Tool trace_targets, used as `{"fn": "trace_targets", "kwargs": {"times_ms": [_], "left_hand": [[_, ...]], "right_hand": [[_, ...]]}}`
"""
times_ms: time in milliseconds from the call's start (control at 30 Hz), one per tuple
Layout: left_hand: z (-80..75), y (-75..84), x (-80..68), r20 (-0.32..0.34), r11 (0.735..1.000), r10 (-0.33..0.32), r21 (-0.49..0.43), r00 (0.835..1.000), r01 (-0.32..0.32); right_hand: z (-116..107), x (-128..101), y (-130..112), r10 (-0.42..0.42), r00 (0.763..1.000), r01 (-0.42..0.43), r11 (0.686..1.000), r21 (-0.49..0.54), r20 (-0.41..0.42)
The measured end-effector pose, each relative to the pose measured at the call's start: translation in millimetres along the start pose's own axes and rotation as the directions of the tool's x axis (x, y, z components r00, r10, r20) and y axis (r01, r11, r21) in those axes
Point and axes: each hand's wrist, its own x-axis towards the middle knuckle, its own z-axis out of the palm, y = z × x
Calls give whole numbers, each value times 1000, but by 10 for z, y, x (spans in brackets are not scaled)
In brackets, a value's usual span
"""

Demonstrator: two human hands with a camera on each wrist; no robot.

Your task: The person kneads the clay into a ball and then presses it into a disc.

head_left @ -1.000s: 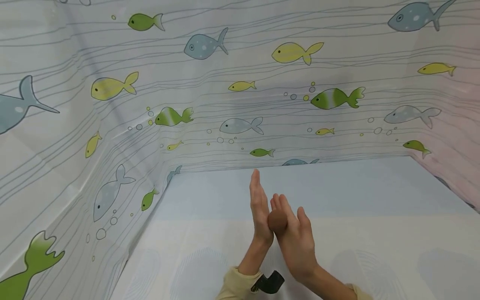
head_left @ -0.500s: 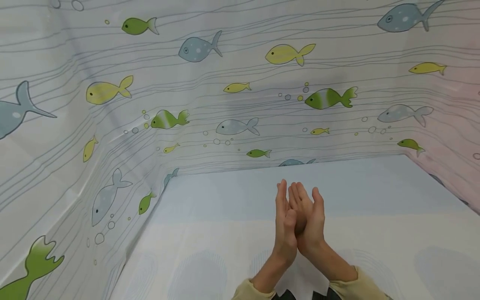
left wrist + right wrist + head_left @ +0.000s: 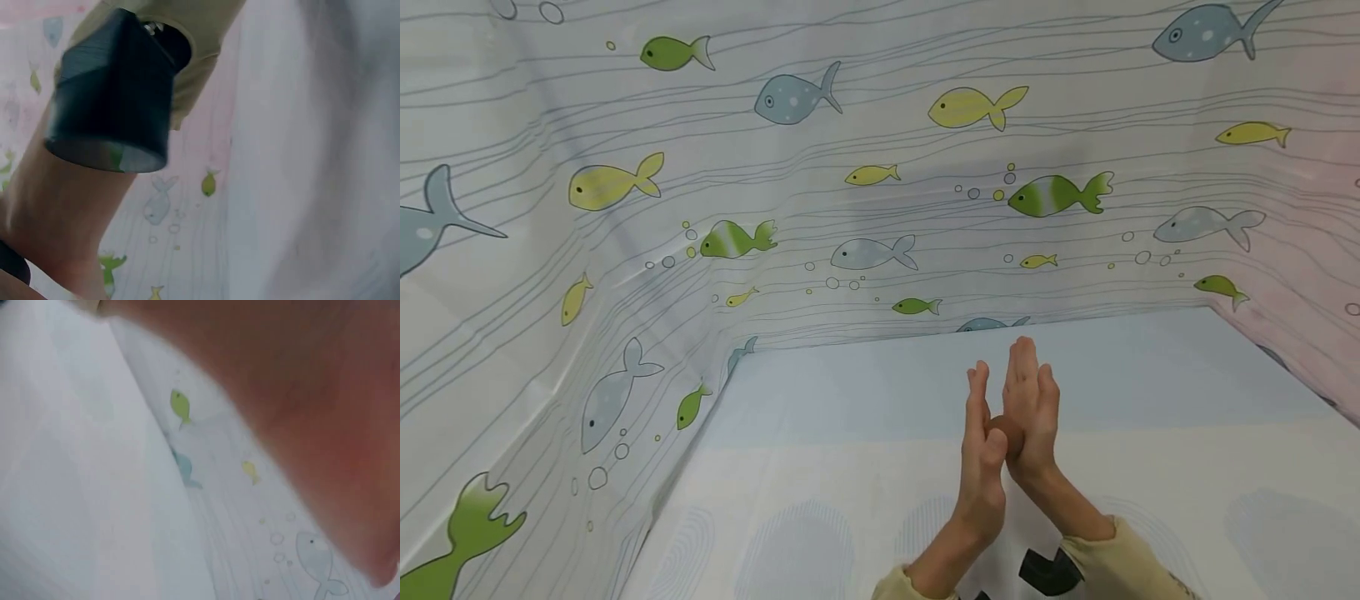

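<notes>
A small brown ball [image 3: 1011,433] sits between the palms of both hands in the head view. My left hand [image 3: 981,471] stands upright on its left side, fingers straight, the thumb overlapping the ball's lower edge. On the other side my right hand [image 3: 1032,417] lies flat against the ball, its straight fingers pointing up and reaching higher than the left ones. In the left wrist view a forearm [image 3: 69,212] and a dark wrist-worn device [image 3: 112,94] fill the left side, and the ball is out of sight. Blurred skin of a hand [image 3: 312,406] covers the upper right of the right wrist view.
Below the hands spreads a pale table surface [image 3: 820,400] with a light blue band and faint oval patterns. Fabric walls [image 3: 880,208] printed with green, yellow and blue fish rise at the back and sides. Beige sleeves [image 3: 1123,558] cover the forearms.
Both hands have shifted right with the ball. Since half a second ago the right hand has slid upward against the left, and the ball shows more plainly between the palms.
</notes>
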Motion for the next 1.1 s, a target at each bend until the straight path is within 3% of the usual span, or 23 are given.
{"fn": "trace_targets", "kwargs": {"times_ms": [167, 267, 500, 667, 800, 967, 1100], "left_hand": [[-44, 45, 35, -6, 999, 21, 34, 1000, -21], [-78, 53, 55, -22, 998, 32, 46, 999, -31], [-200, -26, 106, -111, 998, -57, -17, 992, 56], [-388, -52, 203, -243, 999, -43, -35, 969, 36], [-567, -32, 301, -312, 1000, -9, -19, 950, 3], [-728, -6, 374, -350, 998, -21, -56, 936, 2], [-773, -14, 384, -334, 996, -14, -90, 943, -18]], "right_hand": [[-78, 36, 120, -101, 995, 99, 984, -145, -10], [-76, 25, 164, -127, 991, 130, 973, -189, 26], [93, -159, 288, -125, 975, 161, 968, -195, 182], [247, -350, 388, -88, 956, 139, 976, -170, 279], [332, -473, 415, -36, 942, 101, 979, -180, 333], [410, -580, 401, 16, 920, 69, 977, -201, 391], [455, -603, 365, 59, 925, 14, 982, -188, 376]]}}
